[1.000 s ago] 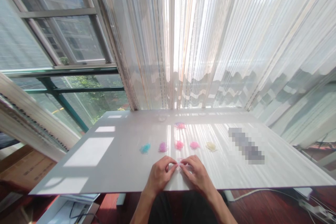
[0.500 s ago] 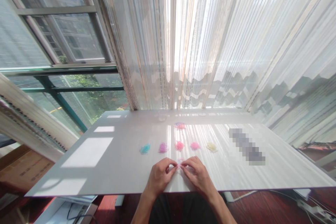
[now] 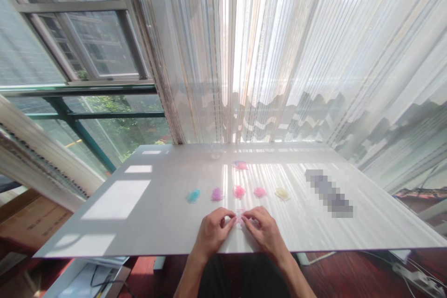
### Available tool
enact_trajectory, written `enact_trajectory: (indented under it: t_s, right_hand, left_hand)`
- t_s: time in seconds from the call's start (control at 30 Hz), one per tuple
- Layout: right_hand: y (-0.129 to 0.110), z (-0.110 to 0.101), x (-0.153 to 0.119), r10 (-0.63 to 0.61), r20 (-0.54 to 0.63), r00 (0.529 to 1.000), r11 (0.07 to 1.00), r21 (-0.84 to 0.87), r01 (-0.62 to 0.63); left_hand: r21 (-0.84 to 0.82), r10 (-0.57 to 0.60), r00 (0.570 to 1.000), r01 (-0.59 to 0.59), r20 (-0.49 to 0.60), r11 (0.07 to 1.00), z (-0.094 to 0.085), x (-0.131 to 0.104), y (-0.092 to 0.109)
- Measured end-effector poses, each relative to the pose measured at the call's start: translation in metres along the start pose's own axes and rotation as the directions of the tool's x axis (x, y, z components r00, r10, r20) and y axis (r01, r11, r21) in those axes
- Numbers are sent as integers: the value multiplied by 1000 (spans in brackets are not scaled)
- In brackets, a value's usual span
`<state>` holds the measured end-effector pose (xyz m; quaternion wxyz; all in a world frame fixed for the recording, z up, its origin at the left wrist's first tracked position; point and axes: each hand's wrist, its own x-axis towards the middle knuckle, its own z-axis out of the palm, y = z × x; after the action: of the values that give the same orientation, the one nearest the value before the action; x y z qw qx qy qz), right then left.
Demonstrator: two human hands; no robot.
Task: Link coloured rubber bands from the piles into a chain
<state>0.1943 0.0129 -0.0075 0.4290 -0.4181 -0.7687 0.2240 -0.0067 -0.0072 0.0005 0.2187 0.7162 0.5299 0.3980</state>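
Observation:
Close to the front edge of the white table [image 3: 167, 223], my left hand [image 3: 215, 229] and my right hand [image 3: 262, 229] face each other with thumb and fingertips pinched. Between the fingertips lies a small pale pink strand-like piece [image 3: 239, 217], its details too small to tell. Just beyond, in a row, are a teal pile [image 3: 193, 195], a purple pile [image 3: 217, 194], a red-pink pile [image 3: 239, 191], a pink pile [image 3: 260, 192] and a pale yellow pile [image 3: 282, 193] of thin loops or strands. A mixed pink and purple pile [image 3: 240, 165] lies behind them.
A clear round dish [image 3: 216, 152] stands at the table's back. A pixelated dark object [image 3: 330, 194] lies to the right. Sheer curtains [image 3: 258, 56] hang behind. Below left are a cardboard box [image 3: 33, 221] and a white box with a cable; a power strip [image 3: 417, 279] is low right.
Both hands keep their pinch, with the fingertips very slightly farther apart and more of the pale pink piece showing. The whole view has shifted slightly.

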Motion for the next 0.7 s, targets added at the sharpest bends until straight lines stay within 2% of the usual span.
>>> enact_trajectory:
  t_s: [0.7]
  right_hand:
    - [-1, -1, 0, 29, 15, 999, 996, 81, -30]
  left_hand:
    - [25, 38, 999, -38, -16, 999, -1, -1, 2]
